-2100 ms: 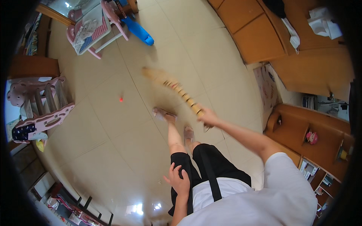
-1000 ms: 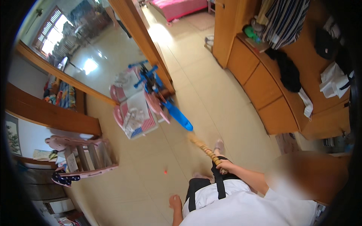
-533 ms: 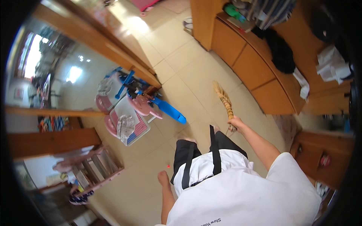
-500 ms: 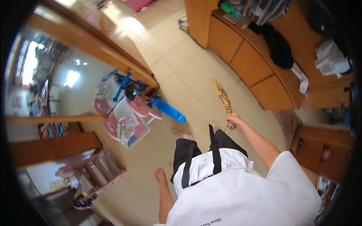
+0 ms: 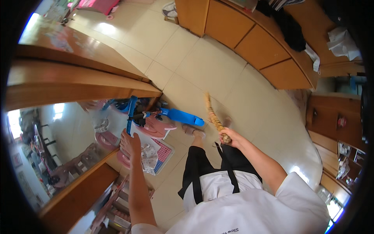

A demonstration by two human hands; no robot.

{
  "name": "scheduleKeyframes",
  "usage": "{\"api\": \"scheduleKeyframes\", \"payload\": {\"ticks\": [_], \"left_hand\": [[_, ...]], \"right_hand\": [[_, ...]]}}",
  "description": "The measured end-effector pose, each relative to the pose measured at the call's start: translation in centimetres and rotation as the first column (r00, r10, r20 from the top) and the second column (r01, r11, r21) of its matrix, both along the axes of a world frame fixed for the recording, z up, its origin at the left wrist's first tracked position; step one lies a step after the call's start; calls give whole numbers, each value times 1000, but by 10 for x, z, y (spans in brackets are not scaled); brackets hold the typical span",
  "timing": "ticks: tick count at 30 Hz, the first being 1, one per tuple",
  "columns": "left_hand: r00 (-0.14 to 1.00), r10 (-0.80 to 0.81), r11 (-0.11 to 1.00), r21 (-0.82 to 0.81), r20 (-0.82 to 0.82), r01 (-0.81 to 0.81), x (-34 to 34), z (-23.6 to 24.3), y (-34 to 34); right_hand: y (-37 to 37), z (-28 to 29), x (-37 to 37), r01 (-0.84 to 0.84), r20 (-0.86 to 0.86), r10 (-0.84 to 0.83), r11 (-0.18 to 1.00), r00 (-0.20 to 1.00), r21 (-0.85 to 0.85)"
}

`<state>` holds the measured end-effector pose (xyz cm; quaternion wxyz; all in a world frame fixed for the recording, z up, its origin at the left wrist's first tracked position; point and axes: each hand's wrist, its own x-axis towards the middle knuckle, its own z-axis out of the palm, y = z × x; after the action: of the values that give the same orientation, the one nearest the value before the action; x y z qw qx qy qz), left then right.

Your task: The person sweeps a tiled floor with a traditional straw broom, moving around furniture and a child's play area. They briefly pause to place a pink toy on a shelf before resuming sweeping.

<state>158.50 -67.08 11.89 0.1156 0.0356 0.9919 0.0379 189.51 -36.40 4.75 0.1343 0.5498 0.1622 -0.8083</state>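
Observation:
My right hand is closed round the bound handle of a short straw hand broom. The broom's tip points away from me above the tiled floor. My left hand has its fingers stretched out at the near end of the blue handlebar of a kick scooter; whether they touch it is hard to tell. The scooter's blue deck sticks out to the right, beside a pink plastic seat. A white patterned cloth lies near my left wrist, by a pink and blue grid-patterned panel.
A large mirror in a wooden frame stands at my left and reflects the room. Wooden drawers curve along the far right, with black clothing on top. Shoes sit by the cabinet's far end. Beige tiles cover the floor.
My left hand has risen from beside my body to the scooter's handlebar. The broom has shifted left and nearer, still in my right hand. The view has moved closer to the mirror and scooter.

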Motion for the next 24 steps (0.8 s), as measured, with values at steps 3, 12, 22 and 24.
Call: {"api": "scheduleKeyframes", "payload": {"ticks": [3, 12, 22, 24], "left_hand": [[997, -47, 993, -111, -55, 41, -33, -15, 0], [998, -54, 988, 146, 28, 49, -93, -114, -20], [981, -162, 797, 600, 102, 70, -42, -67, 106], [986, -68, 879, 477, 152, -12, -20, -42, 157]], "right_hand": [[-28, 6, -80, -103, -107, 101, 994, 989, -19], [-7, -129, -254, 14, -133, -32, 991, 991, -131], [110, -140, 25, 481, 101, -470, 862, 877, -159], [103, -114, 105, 645, 220, -614, 757, 758, -105]]}}
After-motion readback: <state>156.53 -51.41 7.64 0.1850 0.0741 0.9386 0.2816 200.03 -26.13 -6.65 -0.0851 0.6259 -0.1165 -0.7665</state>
